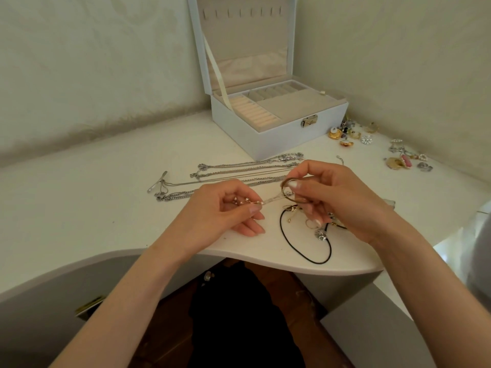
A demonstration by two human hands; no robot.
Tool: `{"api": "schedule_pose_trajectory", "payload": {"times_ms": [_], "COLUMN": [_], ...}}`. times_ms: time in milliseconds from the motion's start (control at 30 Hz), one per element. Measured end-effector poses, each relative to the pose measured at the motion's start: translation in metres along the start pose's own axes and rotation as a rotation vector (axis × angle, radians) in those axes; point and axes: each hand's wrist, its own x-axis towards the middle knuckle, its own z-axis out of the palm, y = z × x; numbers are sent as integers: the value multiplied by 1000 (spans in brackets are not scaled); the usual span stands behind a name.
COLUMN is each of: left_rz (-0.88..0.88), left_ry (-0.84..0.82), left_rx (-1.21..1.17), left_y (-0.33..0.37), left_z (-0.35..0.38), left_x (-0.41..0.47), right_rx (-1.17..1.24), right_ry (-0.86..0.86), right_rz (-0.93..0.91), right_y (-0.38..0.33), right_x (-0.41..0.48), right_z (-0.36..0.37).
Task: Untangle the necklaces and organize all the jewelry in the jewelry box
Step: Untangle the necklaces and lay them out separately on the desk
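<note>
My left hand (233, 208) pinches one end of a thin pale chain (273, 200) with small beads. My right hand (334, 197) pinches a gold bangle (288, 191) that the chain runs to; the chain is stretched between the two hands above the white table (93, 208). Under my right hand lies a tangle with a black cord necklace (295, 245) and a silver pendant (321, 234). Several silver chains (239, 171) lie straight, side by side, beyond my hands. The white jewelry box (279, 128) stands open at the back, its compartments bare.
Loose rings, earrings and brooches (350, 134) lie right of the box, and more pieces (406, 160) lie farther right near the wall. The table's curved front edge (239, 254) runs just below my wrists. Walls close in behind and to the right.
</note>
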Motion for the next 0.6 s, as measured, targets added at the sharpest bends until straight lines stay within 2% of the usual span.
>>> {"api": "schedule_pose_trajectory", "payload": {"times_ms": [600], "left_rz": [0], "left_ry": [0], "left_rx": [26], "left_y": [8], "left_z": [6], "left_x": [1], "right_rx": [98], "right_ry": [-35], "right_rz": [-48], "right_y": [-4], "right_x": [1], "right_z": [6]}}
